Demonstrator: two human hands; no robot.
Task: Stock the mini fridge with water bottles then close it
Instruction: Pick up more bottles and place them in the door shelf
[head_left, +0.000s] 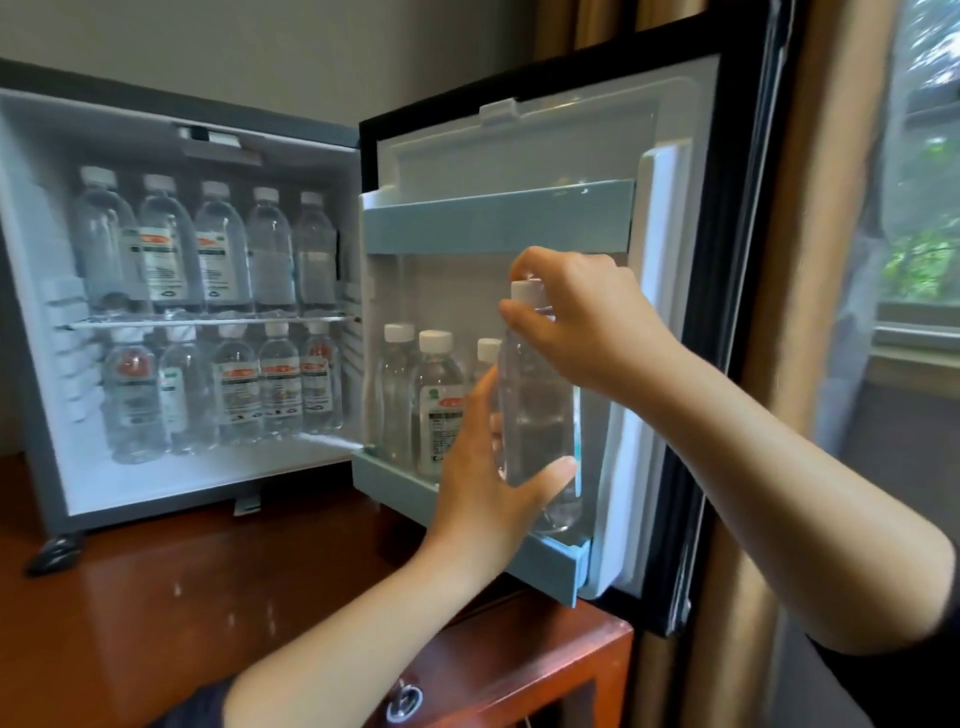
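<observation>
Polished reddish wooden top (208, 597) carries the mini fridge (31, 332), whose door (727, 260) stands swung wide beside a tan curtain (810, 364) and a window (924, 208). Both hands hold one water bottle (535, 415) upright at the outer end of the lower door shelf (545, 566): the left hand (488, 488) wraps its lower body, thumb in front, while the right hand (587, 322) pinches around the white cap (525, 290). Its base is down behind the pale blue rail, just beside three bottles (439, 395) already standing there; whether it rests fully on the shelf floor I cannot tell. To finish well, I would lower it straight, keep it vertical and press it snug against its neighbour before letting go, since thin clear plastic is slippery and flexes under a squeeze. Inside, two rows of bottles (208, 249), clear and ribbed with paper labels, fill the glossy white cavity above and below a wire shelf (208, 321).
</observation>
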